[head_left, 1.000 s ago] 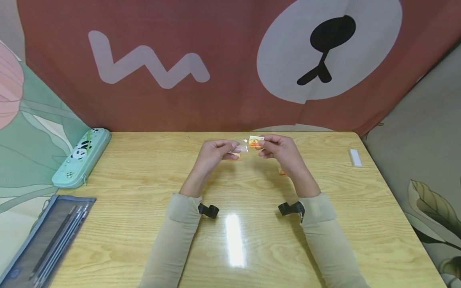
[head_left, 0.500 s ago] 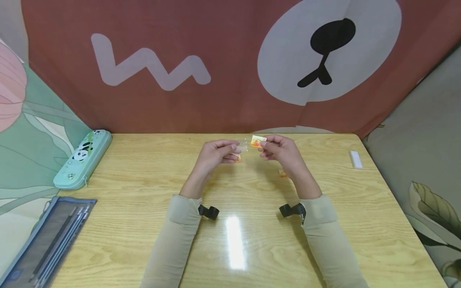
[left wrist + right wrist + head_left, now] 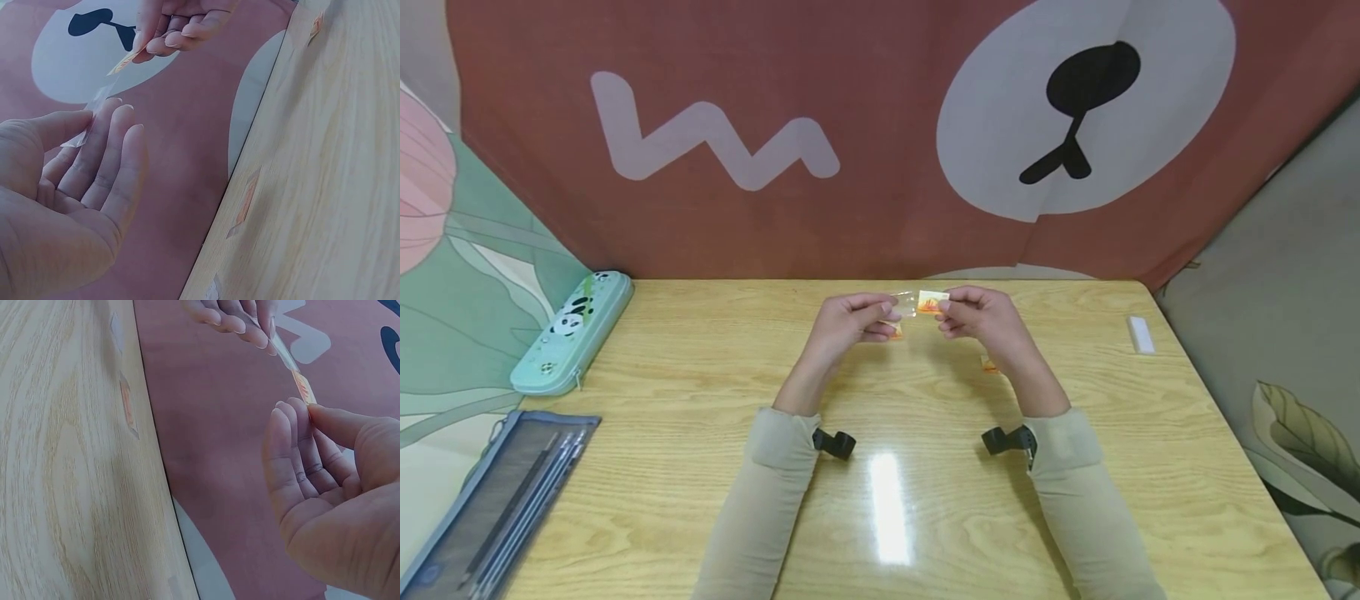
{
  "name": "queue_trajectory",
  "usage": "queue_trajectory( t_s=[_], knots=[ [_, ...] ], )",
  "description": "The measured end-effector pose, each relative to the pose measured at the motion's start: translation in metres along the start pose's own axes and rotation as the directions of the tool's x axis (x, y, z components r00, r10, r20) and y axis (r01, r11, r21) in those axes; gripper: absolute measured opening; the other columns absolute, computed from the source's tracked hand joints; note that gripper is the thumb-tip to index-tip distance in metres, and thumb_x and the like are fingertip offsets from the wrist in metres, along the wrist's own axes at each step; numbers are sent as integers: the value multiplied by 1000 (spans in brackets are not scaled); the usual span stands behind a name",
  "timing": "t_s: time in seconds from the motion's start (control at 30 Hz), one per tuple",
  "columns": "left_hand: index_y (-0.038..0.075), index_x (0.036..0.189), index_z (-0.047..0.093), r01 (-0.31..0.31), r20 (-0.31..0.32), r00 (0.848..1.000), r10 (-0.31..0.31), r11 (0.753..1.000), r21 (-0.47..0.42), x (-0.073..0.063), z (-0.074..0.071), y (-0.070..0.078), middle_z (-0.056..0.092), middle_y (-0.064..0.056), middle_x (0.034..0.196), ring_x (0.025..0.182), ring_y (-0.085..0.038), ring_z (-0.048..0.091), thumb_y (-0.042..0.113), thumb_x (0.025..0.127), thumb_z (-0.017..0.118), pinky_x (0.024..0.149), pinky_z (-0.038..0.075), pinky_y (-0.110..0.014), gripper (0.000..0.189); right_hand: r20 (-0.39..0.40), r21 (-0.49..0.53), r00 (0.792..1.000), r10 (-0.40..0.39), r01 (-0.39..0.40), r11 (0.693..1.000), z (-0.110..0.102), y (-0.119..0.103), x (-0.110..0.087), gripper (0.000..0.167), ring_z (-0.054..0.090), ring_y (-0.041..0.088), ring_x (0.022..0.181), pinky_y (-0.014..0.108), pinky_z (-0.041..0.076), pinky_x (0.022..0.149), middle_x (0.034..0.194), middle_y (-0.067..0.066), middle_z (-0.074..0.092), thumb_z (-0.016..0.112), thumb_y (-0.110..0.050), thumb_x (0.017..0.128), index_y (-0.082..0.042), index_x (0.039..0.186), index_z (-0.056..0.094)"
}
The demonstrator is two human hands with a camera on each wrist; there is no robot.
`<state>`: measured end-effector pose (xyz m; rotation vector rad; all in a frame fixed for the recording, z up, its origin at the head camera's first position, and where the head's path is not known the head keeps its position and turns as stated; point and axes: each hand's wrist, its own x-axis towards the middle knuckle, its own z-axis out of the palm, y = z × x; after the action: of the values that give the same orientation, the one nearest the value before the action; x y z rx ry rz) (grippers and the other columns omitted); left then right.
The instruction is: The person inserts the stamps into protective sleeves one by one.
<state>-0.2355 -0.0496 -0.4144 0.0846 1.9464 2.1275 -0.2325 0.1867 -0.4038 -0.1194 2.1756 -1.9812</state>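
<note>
Both hands are raised near the table's back edge. My left hand (image 3: 853, 321) pinches a strip of clear plastic (image 3: 907, 303) between thumb and forefinger. Opposite it, my right hand (image 3: 988, 318) pinches a small flat white, yellow and orange packet (image 3: 932, 302) at its right end. In the right wrist view the packet (image 3: 304, 387) meets the plastic end to end; whether they are one piece I cannot tell. Two similar orange pieces lie on the table: one orange piece (image 3: 896, 331) below the left fingers, another orange piece (image 3: 989, 364) partly hidden by the right wrist.
A mint panda pencil case (image 3: 572, 332) stands at the table's left back. Before it lies a blue-edged mesh pouch (image 3: 512, 483) holding slim sticks. A white block (image 3: 1141, 334) is at the right. Behind the table (image 3: 715, 367) hangs a reddish-brown cloth (image 3: 737, 225).
My right hand has brought the packet slightly left and down from half a second ago, after a small shift right. The left hand stays almost still with the plastic.
</note>
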Motion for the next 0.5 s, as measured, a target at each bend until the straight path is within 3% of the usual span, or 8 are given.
queue_trajectory(
  t_s=[0.17,0.3,0.5],
  knots=[
    [-4,119,72,-10,-2,1000,10,1000,9,0,1,0,78,-10,90,77,-19,76,12,98,68,83,63,-46,27,-3,-33,1000,3,-3,999,1,-1,-1,23,72,12,76,28,63,74,85,0,71,66,-15,100,4,113,64],
    [-6,114,73,-18,-1,1000,18,1000,13,0,3,0,77,-19,94,80,-25,77,14,97,69,88,59,-54,26,-9,-55,1000,14,-15,998,1,-1,-1,24,71,14,77,27,62,74,88,4,72,66,-16,100,4,115,64],
    [-3,111,75,-19,-11,1000,19,999,41,-2,3,2,78,-19,99,96,-42,74,15,99,67,83,63,-44,23,-8,-71,1000,12,-12,997,2,-1,-1,25,71,12,78,28,62,74,90,5,70,66,-18,100,2,115,65]
  ],
)
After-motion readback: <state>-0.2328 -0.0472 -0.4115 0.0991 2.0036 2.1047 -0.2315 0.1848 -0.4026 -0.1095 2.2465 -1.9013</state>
